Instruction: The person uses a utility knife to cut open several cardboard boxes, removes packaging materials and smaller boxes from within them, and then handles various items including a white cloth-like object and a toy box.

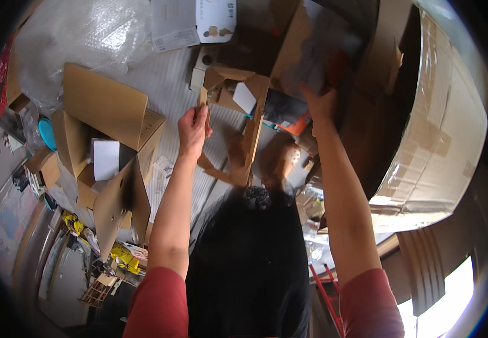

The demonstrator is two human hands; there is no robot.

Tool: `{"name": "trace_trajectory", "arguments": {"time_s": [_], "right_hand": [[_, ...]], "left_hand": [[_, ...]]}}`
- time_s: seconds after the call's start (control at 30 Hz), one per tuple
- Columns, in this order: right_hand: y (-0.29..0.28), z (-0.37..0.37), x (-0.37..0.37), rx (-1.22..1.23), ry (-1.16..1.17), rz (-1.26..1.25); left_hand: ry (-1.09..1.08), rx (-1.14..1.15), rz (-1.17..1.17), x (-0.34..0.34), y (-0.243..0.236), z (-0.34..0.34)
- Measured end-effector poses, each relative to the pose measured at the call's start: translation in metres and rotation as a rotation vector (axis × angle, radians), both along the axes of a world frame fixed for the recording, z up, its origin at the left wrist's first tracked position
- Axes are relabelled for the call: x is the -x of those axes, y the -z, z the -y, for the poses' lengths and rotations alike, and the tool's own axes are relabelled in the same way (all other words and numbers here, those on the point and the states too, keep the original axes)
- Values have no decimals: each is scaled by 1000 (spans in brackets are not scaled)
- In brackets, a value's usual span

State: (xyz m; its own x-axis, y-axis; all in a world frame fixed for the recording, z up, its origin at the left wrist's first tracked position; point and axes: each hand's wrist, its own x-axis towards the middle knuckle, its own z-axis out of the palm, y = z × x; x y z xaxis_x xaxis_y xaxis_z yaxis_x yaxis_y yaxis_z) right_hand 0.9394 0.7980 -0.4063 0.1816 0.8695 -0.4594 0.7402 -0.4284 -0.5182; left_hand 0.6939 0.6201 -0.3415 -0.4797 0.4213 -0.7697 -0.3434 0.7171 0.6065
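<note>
My left hand (192, 128) grips the left flap of a small open brown cardboard box (252, 121) that sits just ahead of me. A white card or pad (244, 97) lies inside the box. My right hand (320, 104) reaches further ahead, fingers closed on a blurred grey bag-like item (317, 56) held up above a dark and orange object (289, 115). Both forearms come up from the lower edge, with red sleeves at the shoulders.
A bigger open cardboard box (106, 112) with a white packet (106, 159) inside lies at left. Bubble wrap (80, 34) fills the upper left. White printed cartons (193, 22) lie at top. A very large taped carton (441, 129) stands at right. Small clutter covers the lower left.
</note>
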Motion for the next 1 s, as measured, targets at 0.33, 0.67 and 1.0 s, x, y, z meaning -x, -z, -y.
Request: {"name": "trace_trajectory", "arguments": {"time_s": [0.33, 0.67, 1.0], "right_hand": [[74, -4, -17, 367, 114, -180], [91, 8, -52, 851, 23, 24], [-240, 29, -39, -177, -440, 287]], "left_hand": [[-121, -3, 137, -14, 18, 19], [-166, -148, 221, -75, 12, -22], [-447, -292, 252, -63, -61, -31]]}}
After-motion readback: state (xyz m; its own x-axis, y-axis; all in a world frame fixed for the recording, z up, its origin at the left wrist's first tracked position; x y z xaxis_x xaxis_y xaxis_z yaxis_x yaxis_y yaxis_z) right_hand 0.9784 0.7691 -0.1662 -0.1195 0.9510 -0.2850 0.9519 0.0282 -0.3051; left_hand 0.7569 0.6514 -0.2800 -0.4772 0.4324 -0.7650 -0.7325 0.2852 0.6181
